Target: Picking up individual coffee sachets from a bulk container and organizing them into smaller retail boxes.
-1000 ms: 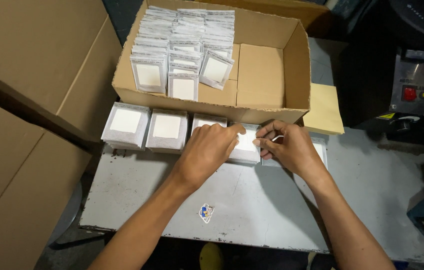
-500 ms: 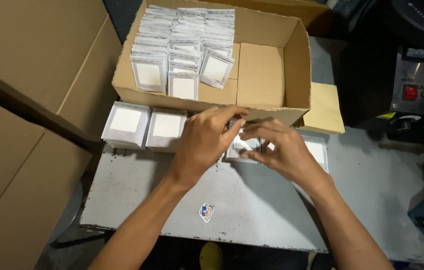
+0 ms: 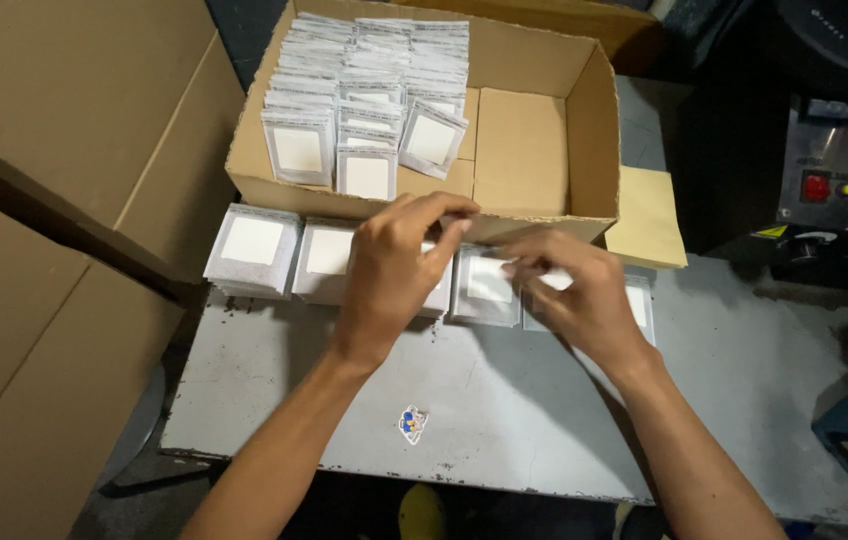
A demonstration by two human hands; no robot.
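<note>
Head view, left to right: big flat cardboard sheets (image 3: 54, 200), then a row of flat white packets (image 3: 252, 245) along the grey bench (image 3: 504, 400) in front of an open carton (image 3: 544, 150) packed with upright packets. Left hand (image 3: 394, 270) arched over the middle stack, fingertips pinching a packet's top edge; right hand (image 3: 574, 295) just beside, pinching a thin packet (image 3: 489, 280) lying between both hands, nearer the right.
</note>
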